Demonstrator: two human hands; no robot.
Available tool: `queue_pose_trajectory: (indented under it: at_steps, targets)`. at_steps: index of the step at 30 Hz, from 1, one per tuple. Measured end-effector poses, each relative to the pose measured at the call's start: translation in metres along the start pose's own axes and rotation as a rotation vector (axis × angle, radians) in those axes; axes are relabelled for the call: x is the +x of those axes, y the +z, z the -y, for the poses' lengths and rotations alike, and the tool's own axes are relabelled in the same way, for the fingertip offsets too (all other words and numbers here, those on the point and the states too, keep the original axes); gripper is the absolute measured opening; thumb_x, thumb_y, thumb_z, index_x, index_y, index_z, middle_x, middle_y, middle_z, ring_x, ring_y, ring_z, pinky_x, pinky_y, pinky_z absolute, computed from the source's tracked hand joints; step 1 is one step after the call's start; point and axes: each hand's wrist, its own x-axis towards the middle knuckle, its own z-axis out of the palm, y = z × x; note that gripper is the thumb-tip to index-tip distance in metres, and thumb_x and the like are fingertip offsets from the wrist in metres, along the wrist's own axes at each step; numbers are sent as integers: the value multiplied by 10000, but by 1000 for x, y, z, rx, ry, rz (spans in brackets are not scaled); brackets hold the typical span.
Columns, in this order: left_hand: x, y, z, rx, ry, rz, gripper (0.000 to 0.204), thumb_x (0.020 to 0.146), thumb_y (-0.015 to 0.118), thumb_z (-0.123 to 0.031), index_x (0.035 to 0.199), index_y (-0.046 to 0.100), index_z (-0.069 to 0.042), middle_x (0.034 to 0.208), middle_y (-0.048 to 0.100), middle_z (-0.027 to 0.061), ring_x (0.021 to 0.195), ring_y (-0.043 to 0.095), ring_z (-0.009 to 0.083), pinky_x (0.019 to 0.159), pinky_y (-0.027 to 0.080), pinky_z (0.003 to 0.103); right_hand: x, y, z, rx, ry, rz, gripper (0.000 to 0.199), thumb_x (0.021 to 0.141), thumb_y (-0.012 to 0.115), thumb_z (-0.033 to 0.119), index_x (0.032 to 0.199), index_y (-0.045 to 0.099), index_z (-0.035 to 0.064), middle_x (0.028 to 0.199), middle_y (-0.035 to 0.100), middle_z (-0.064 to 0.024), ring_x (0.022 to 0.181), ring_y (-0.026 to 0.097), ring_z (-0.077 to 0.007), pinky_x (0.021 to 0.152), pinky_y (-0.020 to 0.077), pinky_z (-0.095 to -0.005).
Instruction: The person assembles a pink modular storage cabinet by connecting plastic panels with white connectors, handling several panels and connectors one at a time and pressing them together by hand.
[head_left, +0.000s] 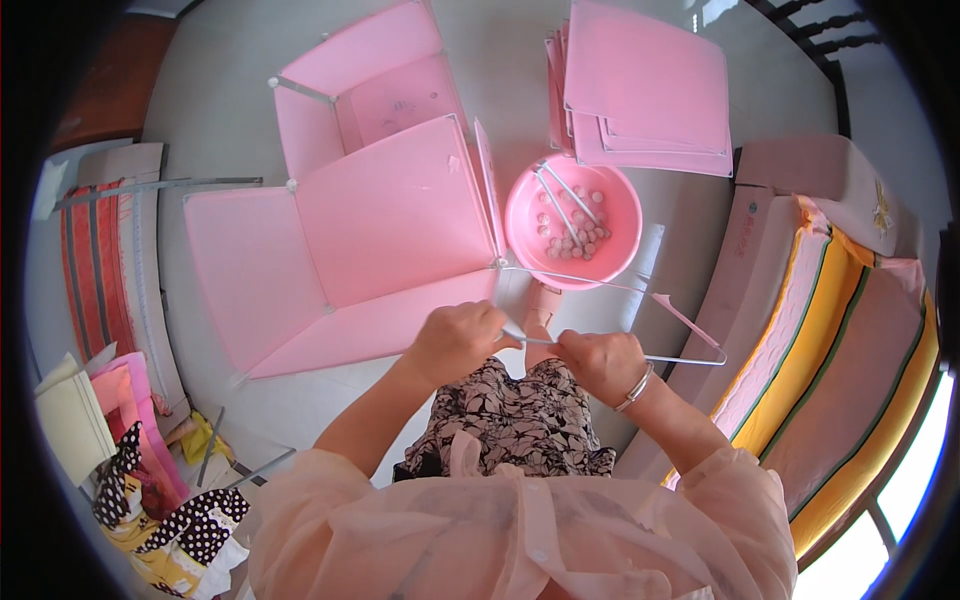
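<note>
A thin metal wire frame (690, 360) stretches between my two hands, over my lap. Its far side runs toward the pink basin, and a narrow pink strip clings to its right side. My left hand (460, 342) is closed around one part of the wire, its thumb toward the middle. Close by, my right hand (603, 362) has its fingers wrapped round the wire too. Ahead and to the left, a partly built pink panel cabinet (390, 215) lies on the floor, with round connectors at its corners.
The pink basin (627, 205) holds several round connectors and metal rods (560, 210). Behind it rests a stack of pink panels (650, 75). A sofa with a striped cover (830, 370) borders the right; a red-striped seat (97, 270) and a pile of fabrics (190, 530) are left.
</note>
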Motion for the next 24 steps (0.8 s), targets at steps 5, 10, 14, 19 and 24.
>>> queue_pose_trajectory:
  at_steps: [5,10,14,19,24]
  targets:
    - [-16,14,-21,20,-39,141,232,660,599,-235,756,490,-54,661,493,61,602,525,206,472,421,306,-31,12,0,24,185,128,226,760,511,279,648,493,84,493,488,-95,468,492,-298,410,389,-378]
    - [-65,1,-15,-19,-140,51,234,668,587,-247,767,487,-59,692,513,57,624,522,210,522,429,309,-46,20,12,23,234,155,158,740,531,262,737,518,105,540,521,-73,509,534,-268,455,427,-369]
    - [-120,-23,10,44,-274,-28,220,653,586,-247,659,464,-64,667,506,63,656,506,229,553,415,329,-28,27,37,31,136,63,324,693,590,240,940,463,72,736,528,-97,655,537,-260,550,426,-363]
    - [-195,-63,57,160,-319,-127,196,606,622,-225,681,527,-71,701,537,58,677,507,245,600,396,367,5,32,54,-326,43,-25,358,649,615,263,925,483,78,762,521,-75,713,500,-241,608,385,-361]
    - [-253,-94,99,401,-589,-683,157,688,582,-111,805,530,-19,736,546,105,706,513,282,642,400,369,13,39,60,-393,-102,19,263,650,609,261,824,520,85,753,529,-66,737,499,-224,621,367,-363]
